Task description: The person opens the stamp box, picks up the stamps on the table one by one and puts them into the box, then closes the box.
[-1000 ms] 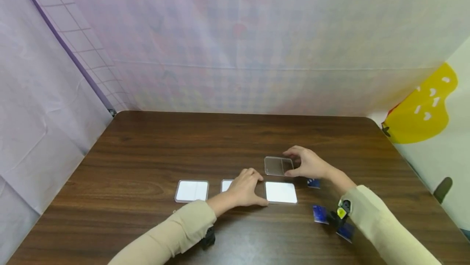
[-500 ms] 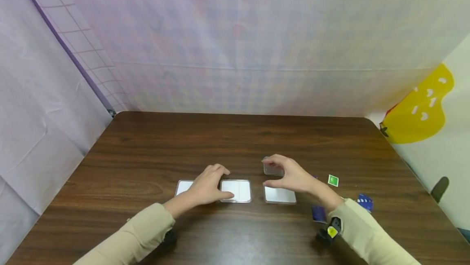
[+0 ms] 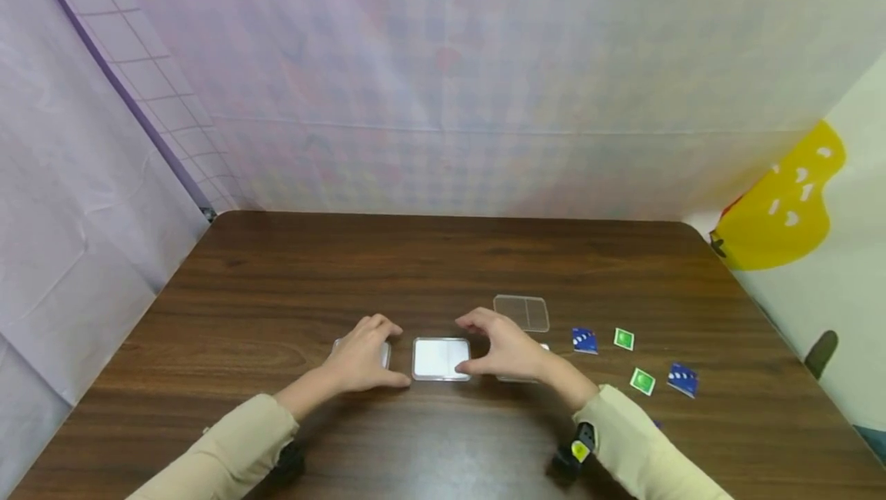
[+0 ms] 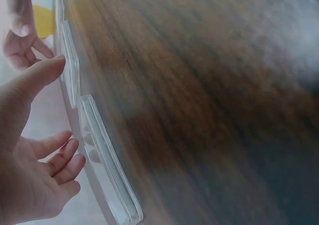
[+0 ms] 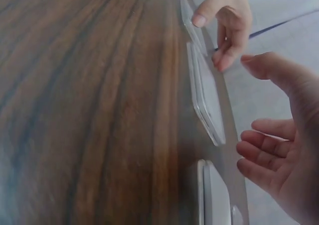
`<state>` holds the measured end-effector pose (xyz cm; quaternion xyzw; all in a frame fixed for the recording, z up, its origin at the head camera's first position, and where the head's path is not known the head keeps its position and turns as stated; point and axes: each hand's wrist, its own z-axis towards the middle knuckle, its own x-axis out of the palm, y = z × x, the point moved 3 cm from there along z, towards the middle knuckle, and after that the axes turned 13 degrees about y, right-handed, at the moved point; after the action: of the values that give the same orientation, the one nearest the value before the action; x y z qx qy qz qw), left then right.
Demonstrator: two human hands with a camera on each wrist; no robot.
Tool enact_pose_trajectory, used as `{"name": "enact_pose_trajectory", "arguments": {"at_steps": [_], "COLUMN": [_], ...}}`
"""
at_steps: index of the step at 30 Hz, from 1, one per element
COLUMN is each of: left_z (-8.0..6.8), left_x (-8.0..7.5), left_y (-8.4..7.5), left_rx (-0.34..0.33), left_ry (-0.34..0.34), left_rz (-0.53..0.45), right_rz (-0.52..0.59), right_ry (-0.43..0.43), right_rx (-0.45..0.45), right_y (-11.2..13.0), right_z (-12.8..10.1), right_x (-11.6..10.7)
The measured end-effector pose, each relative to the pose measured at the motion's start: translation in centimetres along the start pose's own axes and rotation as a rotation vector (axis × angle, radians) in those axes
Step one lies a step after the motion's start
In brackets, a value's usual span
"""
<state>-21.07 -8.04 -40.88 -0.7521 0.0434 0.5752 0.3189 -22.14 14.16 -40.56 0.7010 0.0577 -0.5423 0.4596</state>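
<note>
Hands flanked the middle white square tile (image 3: 441, 358) on the wooden table (image 3: 277, 285). Right hand (image 3: 504, 346), half a second earlier by the clear tile (image 3: 521, 312) at 1 o'clock, had moved left; its relaxed, spread fingers gripped nothing, thumb tip at the tile's right edge. Left hand (image 3: 362, 355), loosely open, covered the left white tile (image 3: 384, 352), having shifted left. Blue and green packets (image 3: 626, 339) lay at 3 o'clock.

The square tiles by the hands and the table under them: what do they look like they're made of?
The middle tile looks like clear hard plastic over a white face: the wrist views show a glossy see-through rim with rounded corners. The far tile is clear throughout, wood showing through it; probably acrylic, possibly glass. The table shows dark wood grain with a smooth sheen, perhaps laminate.
</note>
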Motion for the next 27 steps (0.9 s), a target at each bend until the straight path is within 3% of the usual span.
{"name": "enact_pose_trajectory", "arguments": {"at_steps": [7,18,27], "left_z": [0.4,1.1,1.4], "left_x": [0.7,1.6,1.7], "left_y": [-0.3,-0.6,-0.6], "left_rx": [0.050,0.046,0.047], "left_ry": [0.021,0.020,0.003], "left_rz": [-0.019,-0.018,-0.018], "right_rz": [-0.101,-0.200,-0.205], "right_ry": [0.046,0.036,0.079], "right_rx": [0.033,0.038,0.050], "right_y": [0.3,0.0,-0.1], "right_z": [0.4,0.7,1.1], "right_x": [0.8,1.4,1.3]}}
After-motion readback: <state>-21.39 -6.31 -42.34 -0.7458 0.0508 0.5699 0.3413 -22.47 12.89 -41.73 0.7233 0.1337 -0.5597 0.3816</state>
